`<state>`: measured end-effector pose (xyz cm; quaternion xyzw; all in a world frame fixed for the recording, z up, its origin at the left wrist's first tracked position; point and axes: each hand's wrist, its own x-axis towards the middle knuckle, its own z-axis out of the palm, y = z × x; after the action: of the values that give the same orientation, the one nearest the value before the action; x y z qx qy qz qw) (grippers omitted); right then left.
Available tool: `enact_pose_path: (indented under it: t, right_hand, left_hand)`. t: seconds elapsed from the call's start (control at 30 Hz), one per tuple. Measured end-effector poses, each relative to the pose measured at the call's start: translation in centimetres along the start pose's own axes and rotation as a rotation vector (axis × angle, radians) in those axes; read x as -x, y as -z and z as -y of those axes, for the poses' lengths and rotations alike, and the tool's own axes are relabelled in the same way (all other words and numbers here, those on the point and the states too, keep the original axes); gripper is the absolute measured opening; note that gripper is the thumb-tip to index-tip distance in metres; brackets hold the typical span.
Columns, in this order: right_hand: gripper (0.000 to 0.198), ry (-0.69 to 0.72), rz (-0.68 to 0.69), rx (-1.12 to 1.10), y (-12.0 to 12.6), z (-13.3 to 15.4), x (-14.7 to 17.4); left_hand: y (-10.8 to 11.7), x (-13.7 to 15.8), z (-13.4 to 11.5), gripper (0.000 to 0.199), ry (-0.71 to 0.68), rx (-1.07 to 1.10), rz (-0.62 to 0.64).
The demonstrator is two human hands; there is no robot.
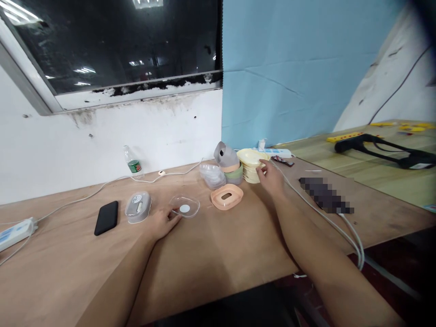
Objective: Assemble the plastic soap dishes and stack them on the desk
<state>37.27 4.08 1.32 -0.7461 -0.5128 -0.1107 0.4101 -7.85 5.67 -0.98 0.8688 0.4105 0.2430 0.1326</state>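
On the table lies a clear plastic cover (193, 206) with a round white disc on it. My left hand (165, 222) has its fingers and thumb closed at the cover's left edge. Further right, my right hand (271, 178) reaches a stack of pale yellow plastic trays (251, 175). Its thumb and fingertips pinch the right rim of the top yellow piece (252, 156). Between my hands sits a peach-coloured oval lid (235, 198) with a slot in its middle. Behind it are nested clear covers (211, 177), grey lids (226, 154) and a green piece (236, 173).
A grey oval box (139, 208) and a black phone (106, 218) lie at the left. A bottle (132, 161) stands by the wall. White cables and power strips (17, 234) run along the table. A pixelated dark object (325, 195) lies at right.
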Motion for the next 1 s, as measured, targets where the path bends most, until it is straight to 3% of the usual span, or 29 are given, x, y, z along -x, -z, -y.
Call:
enact_pose_path:
  t: [0.17, 0.33, 0.43, 0.57, 0.7, 0.83, 0.93, 1.0]
  right_hand:
    - [0.035, -0.059, -0.107, -0.09, -0.2, 0.8, 0.2]
    - [0.044, -0.137, -0.332, -0.256, 0.5, 3.1, 0.8]
    - [0.048, -0.133, -0.336, -0.373, 0.4, 5.5, 2.0]
    - [0.043, -0.103, -0.106, -0.704, -0.8, 9.4, 5.2]
    - [0.037, 0.021, 0.289, -0.935, -1.8, 11.7, 8.4]
    - [0.037, 0.209, 0.614, -0.857, -1.7, 12.2, 9.2]
    - [0.038, 0.346, 0.757, -0.753, -1.7, 12.5, 9.1]
    - [0.039, 0.353, 0.792, -0.695, -1.8, 12.8, 9.1]
  left_hand:
    - [0.0, 0.0, 0.0, 0.029, 0.016, -0.005, -0.011]
    - [-0.2, -0.1, -0.1, 0.031, 0.018, 0.001, 0.003]
    - [-0.4, -0.2, -0.2, 0.036, 0.049, -0.018, -0.003]
    - [-0.9, -0.3, 0.1, 0.058, 0.071, -0.053, -0.027]
    - [-1.3, -0.1, 0.7, 0.069, 0.059, -0.035, -0.025]
    - [-1.6, -0.1, 1.1, 0.063, 0.077, -0.036, -0.042]
    - [-1.9, -0.4, 1.2, 0.052, 0.117, -0.069, -0.079]
    - [-2.1, -0.7, 1.2, 0.051, 0.156, -0.086, -0.142]
